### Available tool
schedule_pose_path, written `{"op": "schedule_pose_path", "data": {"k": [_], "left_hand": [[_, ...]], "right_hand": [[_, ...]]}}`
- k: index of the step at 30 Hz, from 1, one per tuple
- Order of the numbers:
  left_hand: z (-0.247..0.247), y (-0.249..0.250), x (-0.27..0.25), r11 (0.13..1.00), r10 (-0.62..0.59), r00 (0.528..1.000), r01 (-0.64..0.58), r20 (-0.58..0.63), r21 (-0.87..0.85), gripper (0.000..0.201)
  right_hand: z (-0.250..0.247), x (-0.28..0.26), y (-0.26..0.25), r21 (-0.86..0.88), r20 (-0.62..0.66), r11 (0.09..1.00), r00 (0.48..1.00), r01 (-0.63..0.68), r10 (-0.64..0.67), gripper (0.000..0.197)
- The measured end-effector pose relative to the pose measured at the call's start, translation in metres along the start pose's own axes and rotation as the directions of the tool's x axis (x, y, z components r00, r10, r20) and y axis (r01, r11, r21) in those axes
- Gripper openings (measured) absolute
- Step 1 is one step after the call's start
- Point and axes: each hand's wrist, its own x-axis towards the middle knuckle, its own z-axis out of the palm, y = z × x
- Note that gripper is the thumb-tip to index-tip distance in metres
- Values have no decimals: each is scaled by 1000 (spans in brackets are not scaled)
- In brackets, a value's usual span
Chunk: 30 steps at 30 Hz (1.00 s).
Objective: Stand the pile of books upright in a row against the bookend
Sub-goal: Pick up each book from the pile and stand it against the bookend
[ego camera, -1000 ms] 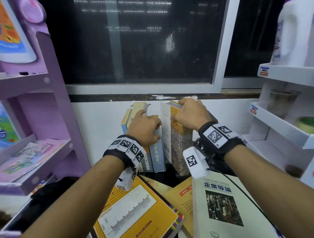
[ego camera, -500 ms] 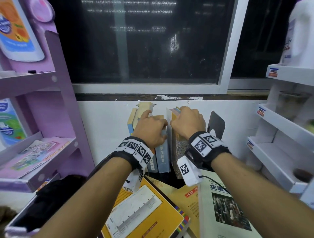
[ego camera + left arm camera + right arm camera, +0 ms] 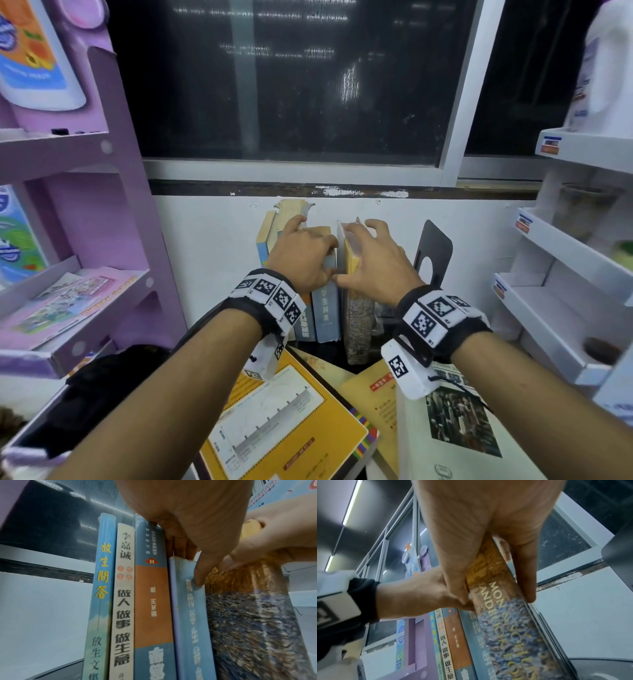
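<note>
Several books stand upright in a row at the wall. My left hand grips the tops of the blue books, its thumb pressing the light blue spine. Beside it, my right hand straddles the top of the thick mosaic-spined book, thumb on one side and fingers on the other, as the right wrist view shows. The black bookend stands to the right of that book, a gap between them. Three books lie flat in front: an orange one, a tan one, a white one.
A purple shelf unit with leaflets stands at the left, a white shelf rack at the right. The white wall and a dark window close off the back. A black object lies low at the left.
The thick book has come upright and closed against the blue books, uncovering the bookend. My right hand's fingers have spread from a fist. The left hand stays on the blue books.
</note>
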Motion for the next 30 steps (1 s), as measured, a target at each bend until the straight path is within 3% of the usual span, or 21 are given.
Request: {"op": "schedule_pose_path", "data": {"k": [6, 16, 30], "left_hand": [[-1, -6, -2, 999, 46, 999, -46, -16, 11, 44], [1, -16, -3, 996, 62, 998, -62, -4, 59, 43], [2, -9, 3, 1000, -2, 998, 1, -62, -19, 44]], "right_hand": [[-11, -1, 18, 24, 199, 996, 976, 91, -94, 118], [-4, 3, 36, 8, 180, 967, 951, 254, -251, 113], [4, 27, 42, -13, 165, 964, 951, 266, -260, 107]]}}
